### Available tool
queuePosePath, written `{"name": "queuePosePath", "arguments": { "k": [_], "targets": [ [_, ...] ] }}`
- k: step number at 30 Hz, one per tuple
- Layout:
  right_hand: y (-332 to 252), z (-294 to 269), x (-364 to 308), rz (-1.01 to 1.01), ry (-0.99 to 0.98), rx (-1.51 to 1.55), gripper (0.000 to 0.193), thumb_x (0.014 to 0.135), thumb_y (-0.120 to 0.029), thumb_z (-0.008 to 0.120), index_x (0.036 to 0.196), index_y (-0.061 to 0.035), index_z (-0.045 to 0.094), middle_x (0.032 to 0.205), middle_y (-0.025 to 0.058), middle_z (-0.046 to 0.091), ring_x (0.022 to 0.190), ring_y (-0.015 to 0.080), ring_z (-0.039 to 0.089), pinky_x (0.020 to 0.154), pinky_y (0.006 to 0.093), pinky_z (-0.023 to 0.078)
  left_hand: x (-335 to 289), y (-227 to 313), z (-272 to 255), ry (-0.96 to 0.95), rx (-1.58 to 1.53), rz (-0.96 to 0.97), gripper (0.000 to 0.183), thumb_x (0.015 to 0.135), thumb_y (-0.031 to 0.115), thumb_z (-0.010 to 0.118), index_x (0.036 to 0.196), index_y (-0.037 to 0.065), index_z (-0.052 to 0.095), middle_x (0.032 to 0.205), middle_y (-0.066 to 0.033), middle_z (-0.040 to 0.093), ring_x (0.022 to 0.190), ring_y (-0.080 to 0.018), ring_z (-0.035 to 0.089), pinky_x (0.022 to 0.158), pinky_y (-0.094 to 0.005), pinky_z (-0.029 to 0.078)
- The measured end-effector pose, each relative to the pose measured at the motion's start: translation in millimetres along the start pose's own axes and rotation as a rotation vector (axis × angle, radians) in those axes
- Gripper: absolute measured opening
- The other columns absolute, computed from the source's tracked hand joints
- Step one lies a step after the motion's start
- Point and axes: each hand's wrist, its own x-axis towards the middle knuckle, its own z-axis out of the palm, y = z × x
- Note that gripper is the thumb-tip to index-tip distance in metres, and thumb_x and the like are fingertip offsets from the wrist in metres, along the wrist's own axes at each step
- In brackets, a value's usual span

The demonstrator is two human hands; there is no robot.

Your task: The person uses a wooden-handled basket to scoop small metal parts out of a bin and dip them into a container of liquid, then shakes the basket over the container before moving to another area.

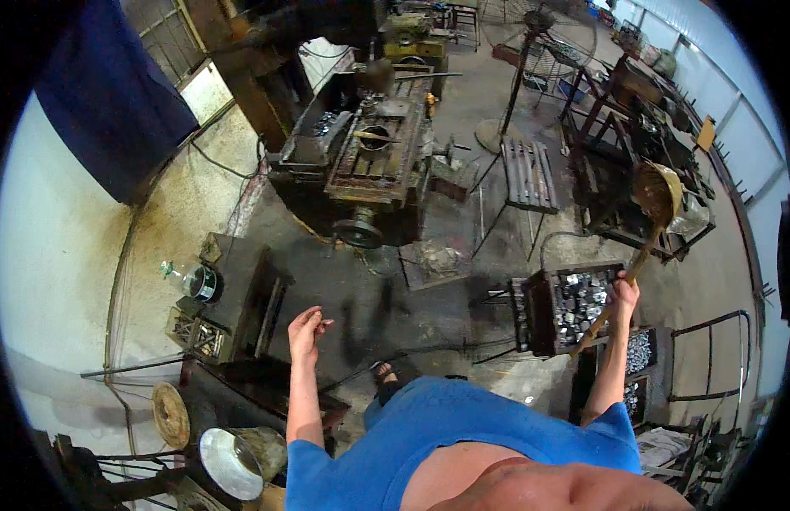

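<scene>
My right hand point(623, 294) is closed round the wooden handle of a long broom point(657, 198). Its wide, tan, fan-shaped head points up and away from me, and the handle's other end slants back toward my body. Below the handle, close to this hand, stands a dark metal bin point(574, 311) full of shiny metal pieces. My left hand point(307, 330) is held out in the air over the dark floor, apart from everything around it. Its fingers are curled in, with the thumb near the fingertips; what they may hold is too small to make out.
A greasy machine with a slotted table point(361, 183) and handwheel stands ahead. Beyond it, right of centre, are a slatted stool point(529, 176) and a standing fan point(535, 51). A clear bottle point(199, 281) is at left, and a round metal pan point(230, 464) sits low left. A cable point(395, 356) crosses the floor.
</scene>
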Motion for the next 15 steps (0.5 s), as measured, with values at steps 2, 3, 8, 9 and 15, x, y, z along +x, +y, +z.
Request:
{"name": "queuePosePath", "arguments": {
  "k": [2,3,8,9,15],
  "targets": [
    [10,58,-10,0.124,-0.124,0.07,0.013,0.078,-0.008,0.047,0.091,-0.0075,0.049,0.057,-0.004,0.037,0.042,0.0039,0.032,0.035,0.0192,0.027,22,8,-26,0.025,-0.094,0.024,0.026,0.081,-0.001,0.054,0.106,-0.008,0.052,0.066,-0.0053,0.054,0.059,-0.0131,0.054,0.063,-0.0302,0.051],
    [19,82,-13,0.205,-0.128,0.088,0.012,0.079,-0.01,0.045,0.09,-0.0069,0.048,0.058,-0.0037,0.037,0.042,0.0046,0.031,0.035,0.0195,0.024,33,12,-39,0.034,-0.142,0.035,0.027,0.081,-0.001,0.054,0.107,-0.008,0.052,0.066,-0.005,0.054,0.058,-0.0126,0.053,0.064,-0.0302,0.051],
    [74,180,-13,0.421,-0.265,0.334,0.009,0.082,-0.016,0.044,0.08,-0.007,0.046,0.057,-0.0036,0.035,0.041,0.0059,0.028,0.036,0.0217,0.021,88,28,-88,0.044,-0.062,0.081,0.038,0.077,-0.001,0.055,0.114,-0.002,0.049,0.093,-0.0153,0.062,0.081,-0.0175,0.062,0.069,-0.0262,0.05],
    [84,198,-15,0.431,-0.223,0.27,0.011,0.082,-0.016,0.045,0.076,-0.0076,0.046,0.055,-0.004,0.034,0.04,0.0058,0.028,0.035,0.022,0.021,97,33,-92,0.009,-0.115,0.085,0.039,0.076,0.0,0.056,0.114,-0.002,0.049,0.092,-0.0153,0.062,0.081,-0.0183,0.062,0.07,-0.027,0.05],
    [141,255,30,0.44,-0.088,-0.047,0.021,0.076,-0.017,0.046,0.057,-0.0132,0.035,0.048,-0.0026,0.029,0.036,0.0091,0.026,0.034,0.0243,0.02,150,47,-102,-0.087,-0.112,-0.002,0.042,0.073,0.002,0.057,0.114,-0.002,0.049,0.09,-0.0145,0.063,0.083,-0.0218,0.062,0.077,-0.0315,0.049]
  ]
}}
